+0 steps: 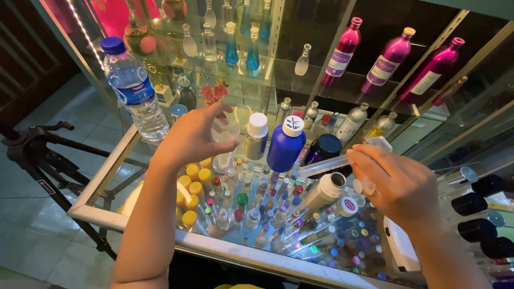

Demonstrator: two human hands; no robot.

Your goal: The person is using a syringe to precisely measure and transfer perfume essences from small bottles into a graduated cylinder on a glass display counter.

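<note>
Hands over glass counter [110,176], seen from head camera.

Left hand [193,136]: at 10 o'clock of frame centre, fingers curled round small clear glass [224,140], gripping its upper part; glass stands on counter.

Right hand [399,184]: at 4 o'clock, holding clear syringe [327,165] between fingertips, barrel pointing toward 9 o'clock; white-capped bottle [324,191] lies tilted just below it.

Blue bottle [286,142], white cap, upright between the hands, silver bottle [256,135] just beside it at 9 o'clock, dark jar [323,148] at 3 o'clock.

Water bottle [132,88], blue cap, at counter's 10 o'clock corner.

Magenta bottles [389,60] on shelf, 1 o'clock.

Yellow caps [194,179] under glass, below left wrist.

Tripod [40,152] on floor, 9 o'clock.
</note>
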